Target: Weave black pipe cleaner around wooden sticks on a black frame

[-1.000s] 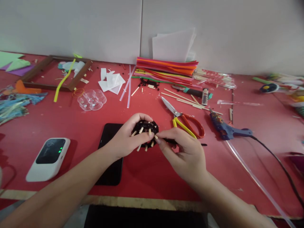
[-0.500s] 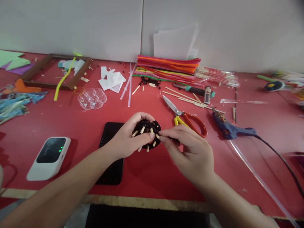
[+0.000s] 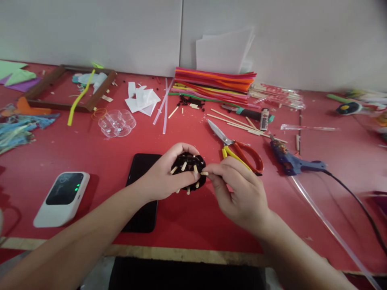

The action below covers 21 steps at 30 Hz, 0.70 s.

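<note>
My left hand (image 3: pixel 163 177) is curled around a small round black piece (image 3: pixel 189 165) with several short pale wooden pegs sticking out of its rim. It holds the piece just above the red table (image 3: pixel 193 217). My right hand (image 3: pixel 238 193) comes in from the right, with thumb and forefinger pinched on one peg (image 3: pixel 204 173) at the piece's right edge. A black strand may run under my right fingers, but it is mostly hidden. A black phone (image 3: pixel 142 189) lies flat beneath my left wrist.
Red-and-yellow scissors (image 3: pixel 238 151) and a blue glue gun (image 3: pixel 292 161) with its cord lie right of my hands. Wooden sticks (image 3: pixel 232 123), stacked coloured sheets (image 3: pixel 211 82), a clear plastic tray (image 3: pixel 116 123), a wooden frame (image 3: pixel 66 86) and a white device (image 3: pixel 62 197) surround them.
My right hand has shifted slightly right and up, its pinch moving to a peg on the right rim. The black piece has turned a little in my left hand.
</note>
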{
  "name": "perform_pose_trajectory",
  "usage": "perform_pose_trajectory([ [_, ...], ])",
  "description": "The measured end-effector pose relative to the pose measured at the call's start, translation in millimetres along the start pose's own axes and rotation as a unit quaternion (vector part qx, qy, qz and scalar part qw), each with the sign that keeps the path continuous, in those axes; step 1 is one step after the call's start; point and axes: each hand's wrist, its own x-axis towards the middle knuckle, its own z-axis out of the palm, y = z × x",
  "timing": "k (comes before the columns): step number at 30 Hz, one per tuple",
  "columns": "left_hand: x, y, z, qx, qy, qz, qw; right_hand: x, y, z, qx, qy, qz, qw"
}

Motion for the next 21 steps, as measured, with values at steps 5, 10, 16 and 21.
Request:
perform_pose_trajectory([
  [5, -0.3, 1.1, 1.6, -0.021, -0.019, -0.002, 1.000, -0.1, -0.2, -1.0, -0.003, -0.009, -0.005, 1.000],
  [10, 1.1, 0.8, 1.1, -0.019, -0.004, -0.006, 1.000, 1.3, -2.7, -1.6, 0.006, -0.002, 0.009, 1.000],
  [16, 3.2, -3.8, 2.2, -0.030, 0.018, -0.012, 0.999, 3.3, -2.8, -2.0, 0.017, 0.019, -0.002, 1.000],
  [21, 3.1, -7.1, 0.0, -0.079, 0.003, -0.011, 0.997, 3.6, -3.8, -2.0, 0.006, 0.026, -0.004, 1.000],
])
